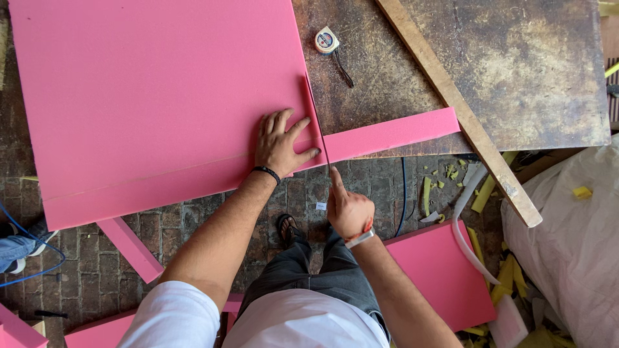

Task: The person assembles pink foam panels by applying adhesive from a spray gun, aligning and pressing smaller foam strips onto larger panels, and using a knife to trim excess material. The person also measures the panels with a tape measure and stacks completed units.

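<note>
A large pink foam sheet (pixel 155 96) lies over a worn dark metal tabletop (pixel 529 71). My left hand (pixel 278 143) presses flat on the sheet near its right edge, fingers spread. My right hand (pixel 348 207) grips a thin knife whose blade (pixel 320 132) runs up through the foam along a cut line. A narrow pink foam strip (pixel 393 133) extends to the right of the cut, along the table's near edge.
A small tape measure (pixel 327 40) sits on the table. A long wooden board (pixel 458 106) lies diagonally across it. Pink foam offcuts (pixel 442 270), yellow scraps (pixel 480 196) and a white bag (pixel 567 238) are on the brick floor. Another person's foot (pixel 16 248) is at left.
</note>
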`<act>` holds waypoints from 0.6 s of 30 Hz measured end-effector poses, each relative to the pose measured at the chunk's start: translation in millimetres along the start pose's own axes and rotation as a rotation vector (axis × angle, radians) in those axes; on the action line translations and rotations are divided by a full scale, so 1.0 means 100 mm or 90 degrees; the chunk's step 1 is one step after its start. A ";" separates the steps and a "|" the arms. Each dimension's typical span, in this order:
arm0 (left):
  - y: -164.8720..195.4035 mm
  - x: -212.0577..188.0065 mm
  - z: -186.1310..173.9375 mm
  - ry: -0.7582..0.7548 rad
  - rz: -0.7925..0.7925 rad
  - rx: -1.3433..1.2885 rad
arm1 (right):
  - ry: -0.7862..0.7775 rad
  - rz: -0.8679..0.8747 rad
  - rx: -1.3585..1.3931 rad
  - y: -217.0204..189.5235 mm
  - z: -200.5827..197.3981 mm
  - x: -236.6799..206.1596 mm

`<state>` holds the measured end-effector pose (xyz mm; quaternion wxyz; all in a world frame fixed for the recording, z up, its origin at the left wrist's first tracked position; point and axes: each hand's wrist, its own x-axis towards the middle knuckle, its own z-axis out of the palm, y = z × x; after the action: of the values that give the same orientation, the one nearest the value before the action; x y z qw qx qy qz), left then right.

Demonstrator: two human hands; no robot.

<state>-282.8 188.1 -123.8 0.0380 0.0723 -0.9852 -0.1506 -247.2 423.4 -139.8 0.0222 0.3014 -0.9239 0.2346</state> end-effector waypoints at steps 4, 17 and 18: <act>-0.03 0.00 0.03 0.005 0.002 -0.004 | 0.032 -0.008 -0.010 0.03 -0.02 -0.06; -0.07 0.01 0.11 -0.002 -0.009 -0.017 | -0.053 0.028 -0.047 0.04 -0.01 0.01; -0.07 0.02 0.11 -0.012 -0.012 -0.018 | -0.043 0.022 -0.047 0.04 -0.03 -0.03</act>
<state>-284.6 184.7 -136.3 0.0282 0.0799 -0.9825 -0.1657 -247.3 429.2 -139.0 -0.0022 0.2920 -0.9374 0.1899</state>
